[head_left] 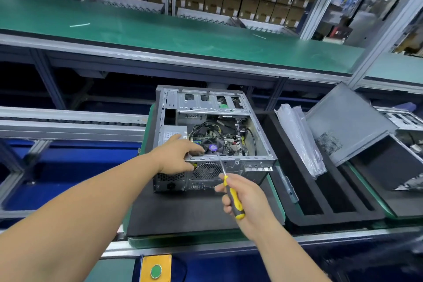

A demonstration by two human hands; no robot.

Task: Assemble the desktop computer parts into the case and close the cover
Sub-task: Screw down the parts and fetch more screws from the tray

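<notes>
An open grey computer case (258, 162) lies on its side on a black foam pad (183, 210), showing the motherboard, cables and a CPU fan (214, 147). My left hand (177, 154) grips the near rear edge of the case, thumb reaching in beside the fan. My right hand (240, 199) holds a yellow-and-black screwdriver (232, 194); its shaft points up to the case's near rim by the fan. The grey side cover (348, 123) leans tilted to the right of the case.
A clear plastic bag (299, 137) lies on a black foam tray (325, 201) with long slots, right of the case. A second case (402, 121) sits at far right. A green conveyor belt (183, 34) runs behind. A green button on a yellow box (156, 271) is at the near edge.
</notes>
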